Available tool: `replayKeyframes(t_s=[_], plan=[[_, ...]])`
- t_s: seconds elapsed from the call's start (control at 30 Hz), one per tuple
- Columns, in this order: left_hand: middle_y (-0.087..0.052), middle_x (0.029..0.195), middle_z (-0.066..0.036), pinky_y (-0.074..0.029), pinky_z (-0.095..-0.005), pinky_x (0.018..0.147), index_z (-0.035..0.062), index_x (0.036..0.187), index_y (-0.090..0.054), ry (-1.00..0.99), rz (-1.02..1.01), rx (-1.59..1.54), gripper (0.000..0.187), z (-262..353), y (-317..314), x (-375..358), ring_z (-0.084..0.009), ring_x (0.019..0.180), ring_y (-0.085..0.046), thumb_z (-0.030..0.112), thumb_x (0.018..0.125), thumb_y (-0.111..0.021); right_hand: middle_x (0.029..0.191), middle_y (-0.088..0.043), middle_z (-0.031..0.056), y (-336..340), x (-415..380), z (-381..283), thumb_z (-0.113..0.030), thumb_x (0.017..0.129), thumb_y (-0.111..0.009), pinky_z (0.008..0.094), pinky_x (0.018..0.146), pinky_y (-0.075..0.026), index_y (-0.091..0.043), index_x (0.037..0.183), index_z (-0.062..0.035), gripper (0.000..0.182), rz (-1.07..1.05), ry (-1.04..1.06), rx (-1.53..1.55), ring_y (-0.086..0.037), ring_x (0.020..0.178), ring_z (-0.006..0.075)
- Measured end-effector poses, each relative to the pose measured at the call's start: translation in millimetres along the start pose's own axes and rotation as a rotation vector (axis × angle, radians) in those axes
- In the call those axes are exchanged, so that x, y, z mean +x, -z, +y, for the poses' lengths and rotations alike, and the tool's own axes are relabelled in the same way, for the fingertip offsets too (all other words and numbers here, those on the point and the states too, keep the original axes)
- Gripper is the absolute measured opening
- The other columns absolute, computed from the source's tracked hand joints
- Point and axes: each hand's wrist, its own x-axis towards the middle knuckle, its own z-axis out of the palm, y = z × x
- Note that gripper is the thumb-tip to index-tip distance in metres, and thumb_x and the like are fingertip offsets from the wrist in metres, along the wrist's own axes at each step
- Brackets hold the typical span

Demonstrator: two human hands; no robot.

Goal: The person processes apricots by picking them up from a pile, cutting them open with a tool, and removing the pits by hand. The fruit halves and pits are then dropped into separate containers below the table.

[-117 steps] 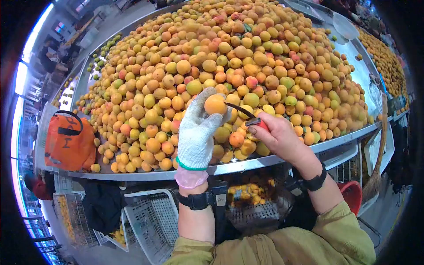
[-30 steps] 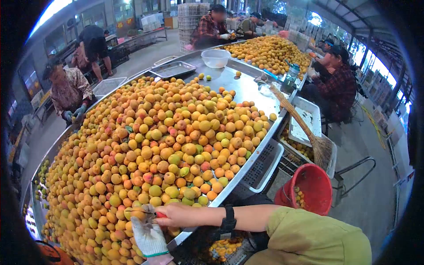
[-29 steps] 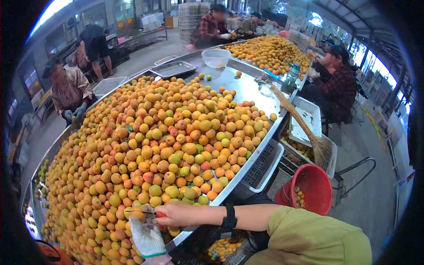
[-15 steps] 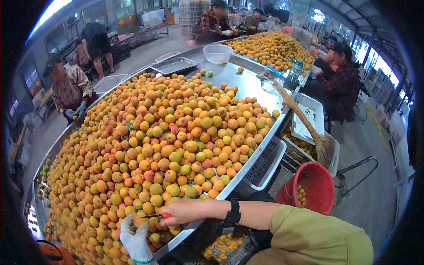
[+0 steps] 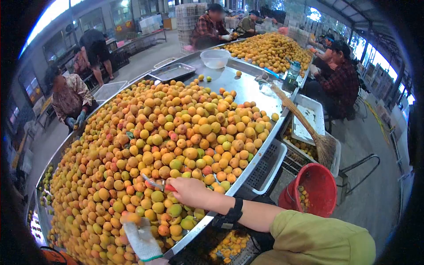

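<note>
Yellow-orange fruits [image 5: 176,128] are heaped on a metal table [image 5: 245,84]. My right hand [image 5: 187,190], bare, is closed around the red handle of a small curved tool [image 5: 153,182], whose metal end lies over the fruits. Below and to its left, my left hand [image 5: 138,234] wears a white glove and is over the heap's near edge. Its fingers are smeared by motion, with an orange fruit at the fingertips; whether they grip it is unclear.
A red bucket [image 5: 316,187] with cut fruit and a broom [image 5: 324,148] stand right of the table. White trays [image 5: 309,117] lie beside it. Cut pieces [image 5: 229,245] fill a crate below. A metal tray [image 5: 173,72] and plastic bowl [image 5: 215,58] sit at the back. Several people sit around.
My right hand has moved up and away from my left hand, with the tool. My left hand has shifted slightly down and turned. The fruit is no longer between hand and tool.
</note>
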Motion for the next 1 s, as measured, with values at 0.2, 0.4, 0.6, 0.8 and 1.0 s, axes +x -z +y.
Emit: replayKeyframes(t_s=[0.2,0.4,0.6,0.8,1.0], plan=[[-0.061,0.099,-0.006,-0.045,-0.0427,0.087,0.0089,0.112,-0.060,0.298,-0.011,-0.297,0.038,0,-33,-16,-0.0220,0.091,-0.055,0.040,0.089,-0.061,0.088,-0.060,0.0138,-7,-5,6,-0.025,0.081,-0.064,0.0459,0.072,-0.047,-0.057,0.096,-0.0048,0.027,-0.012,0.110,-0.039,-0.061,0.088,0.0339],[-0.062,0.088,-0.006,-0.047,-0.0416,0.085,0.0091,0.107,-0.064,0.423,0.057,-0.354,0.037,13,-42,-22,-0.0211,0.074,-0.053,0.041,0.088,-0.061,0.092,-0.060,0.0132,0,1,-6,-0.026,0.083,-0.065,0.0422,0.081,-0.045,-0.059,0.100,-0.0052,0.027,0.256,0.228,0.077,-0.058,0.092,0.0320],[-0.064,0.090,-0.007,-0.046,-0.0448,0.089,0.0100,0.109,-0.064,0.346,0.004,-0.412,0.037,0,-32,-12,-0.0217,0.080,-0.056,0.041,0.088,-0.061,0.095,-0.061,0.0111,-5,2,-16,-0.026,0.085,-0.065,0.0396,0.083,-0.043,-0.059,0.099,-0.0053,0.026,0.286,0.267,0.120,-0.058,0.093,0.0296],[-0.066,0.095,-0.009,-0.043,-0.0486,0.096,0.0074,0.115,-0.060,0.219,-0.036,-0.579,0.039,2,-43,-13,-0.0243,0.086,-0.060,0.037,0.091,-0.060,0.097,-0.062,0.0104,-8,1,-21,-0.023,0.087,-0.062,0.0387,0.085,-0.043,-0.059,0.102,-0.0059,0.022,0.276,0.296,0.194,-0.058,0.095,0.0289],[-0.066,0.098,-0.011,-0.043,-0.0493,0.098,0.0068,0.121,-0.057,0.264,-0.106,-0.653,0.041,6,-35,-13,-0.0236,0.087,-0.060,0.036,0.092,-0.058,0.104,-0.061,0.0114,-11,-2,-24,-0.023,0.089,-0.061,0.0389,0.088,-0.042,-0.058,0.107,-0.0047,0.026,0.256,0.320,0.212,-0.057,0.101,0.0295]])
